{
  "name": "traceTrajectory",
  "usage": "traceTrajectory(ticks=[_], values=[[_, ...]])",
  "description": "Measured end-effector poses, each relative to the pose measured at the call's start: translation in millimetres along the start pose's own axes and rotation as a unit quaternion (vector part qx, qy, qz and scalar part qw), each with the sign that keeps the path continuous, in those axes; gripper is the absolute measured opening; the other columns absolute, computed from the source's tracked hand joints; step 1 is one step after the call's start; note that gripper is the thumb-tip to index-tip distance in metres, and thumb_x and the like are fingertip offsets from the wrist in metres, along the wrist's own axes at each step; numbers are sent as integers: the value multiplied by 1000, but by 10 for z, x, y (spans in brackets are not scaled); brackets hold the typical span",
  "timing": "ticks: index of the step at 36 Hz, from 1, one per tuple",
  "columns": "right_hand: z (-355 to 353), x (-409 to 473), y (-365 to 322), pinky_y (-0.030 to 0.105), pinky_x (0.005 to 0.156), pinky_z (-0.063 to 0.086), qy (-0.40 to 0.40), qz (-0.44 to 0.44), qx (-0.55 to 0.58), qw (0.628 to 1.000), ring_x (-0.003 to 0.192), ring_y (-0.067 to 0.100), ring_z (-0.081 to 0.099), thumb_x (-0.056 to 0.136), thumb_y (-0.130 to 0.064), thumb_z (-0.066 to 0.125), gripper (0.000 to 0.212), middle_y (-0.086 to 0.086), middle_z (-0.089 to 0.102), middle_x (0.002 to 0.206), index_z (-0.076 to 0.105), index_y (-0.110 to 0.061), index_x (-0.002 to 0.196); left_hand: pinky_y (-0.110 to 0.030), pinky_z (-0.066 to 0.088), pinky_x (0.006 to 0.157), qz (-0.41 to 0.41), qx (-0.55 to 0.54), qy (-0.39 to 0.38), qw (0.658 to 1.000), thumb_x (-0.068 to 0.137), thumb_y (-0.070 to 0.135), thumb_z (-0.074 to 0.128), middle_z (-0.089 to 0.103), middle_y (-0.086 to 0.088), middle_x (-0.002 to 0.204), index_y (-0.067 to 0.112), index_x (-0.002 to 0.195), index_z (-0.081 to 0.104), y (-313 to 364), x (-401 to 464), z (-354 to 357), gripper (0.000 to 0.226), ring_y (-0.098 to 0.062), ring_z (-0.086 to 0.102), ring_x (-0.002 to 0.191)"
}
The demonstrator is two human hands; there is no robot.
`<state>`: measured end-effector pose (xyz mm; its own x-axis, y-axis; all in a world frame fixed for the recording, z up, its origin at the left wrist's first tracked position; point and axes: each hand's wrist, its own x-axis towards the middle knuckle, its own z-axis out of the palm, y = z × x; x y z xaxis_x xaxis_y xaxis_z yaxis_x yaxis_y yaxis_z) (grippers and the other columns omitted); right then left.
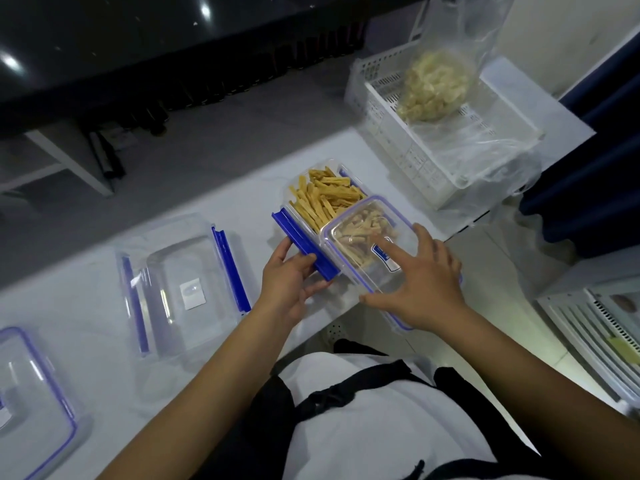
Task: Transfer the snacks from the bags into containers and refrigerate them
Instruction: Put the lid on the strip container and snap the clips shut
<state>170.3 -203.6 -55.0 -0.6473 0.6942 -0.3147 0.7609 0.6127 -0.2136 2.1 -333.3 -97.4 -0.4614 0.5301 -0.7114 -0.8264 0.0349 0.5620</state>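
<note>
1. Far left, at the frame edge, there's a clear lid (31, 400) with a blue rim lying flat on the white table (86, 317).
2. Next over is an empty clear box (180, 292) with blue clips flipped open on both long sides and a small white sticker on its bottom. It sits well apart from the hands.
3. The left hand (289, 284) grips the near-left edge of the filled box (322, 202), fingers curled round the blue clip (304, 242), thumb on top.
4. That box sits at the table's front edge and is full of yellow snack sticks (325, 195).
5. A second clear lid (367, 251) lies half over the box, covering its near end only and overhanging the near right; the far end is uncovered.
6. The right hand (424, 285) lies flat on that lid, fingers spread and straight, pressing rather than gripping.
7. Far right at the back, a white slotted basket (391, 133) holds a clear plastic bag (485, 36) with pale snack pieces (433, 88) in it.
</note>
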Motion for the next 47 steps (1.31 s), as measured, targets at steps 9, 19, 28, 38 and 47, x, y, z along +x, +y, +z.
traceTrajectory(ticks=[9, 19, 28, 38, 47], values=[[62, 274, -211, 59, 116, 11, -5, -8, 0, 1000, 147, 43, 6, 51, -90, 53, 108, 5, -6, 166, 10, -64, 147, -50, 63, 79, 12, 15, 6, 1000, 98, 5, 61, 73, -12, 119, 30, 146, 48, 5, -14, 17, 55, -30, 75, 100], [-47, 68, -59, 58, 116, 15, 58, -31, 38, 997, 147, 39, 13, 50, -91, 49, 106, 1, 5, 164, 7, -65, 144, -50, 63, 76, 4, 3, 6, 1000, 97, 5, 63, 74, -11, 116, 30, 144, 50, -3, 23, -7, 55, -32, 75, 100], [67, 410, -311, 57, 116, 12, 10, -29, -25, 999, 146, 44, 8, 58, -89, 55, 103, 9, -5, 165, 19, -56, 150, -49, 64, 75, 9, 11, 12, 1000, 98, 2, 59, 75, -12, 116, 30, 145, 49, -13, 30, -8, 55, -32, 75, 100], [18, 570, -377, 58, 115, 12, 20, -38, 18, 999, 146, 44, 8, 51, -85, 53, 106, 8, -1, 165, 20, -57, 148, -53, 61, 85, 13, 21, 14, 1000, 98, 3, 61, 72, -14, 121, 29, 147, 47, -6, -6, 1, 57, -31, 75, 101], [-92, 39, -93, 57, 116, 12, 49, -12, 27, 998, 146, 38, 11, 46, -92, 45, 107, 0, 2, 164, 16, -64, 144, -52, 62, 81, 11, 16, 14, 1000, 96, 6, 65, 77, -9, 108, 32, 142, 50, -23, 30, -9, 55, -30, 76, 98]])
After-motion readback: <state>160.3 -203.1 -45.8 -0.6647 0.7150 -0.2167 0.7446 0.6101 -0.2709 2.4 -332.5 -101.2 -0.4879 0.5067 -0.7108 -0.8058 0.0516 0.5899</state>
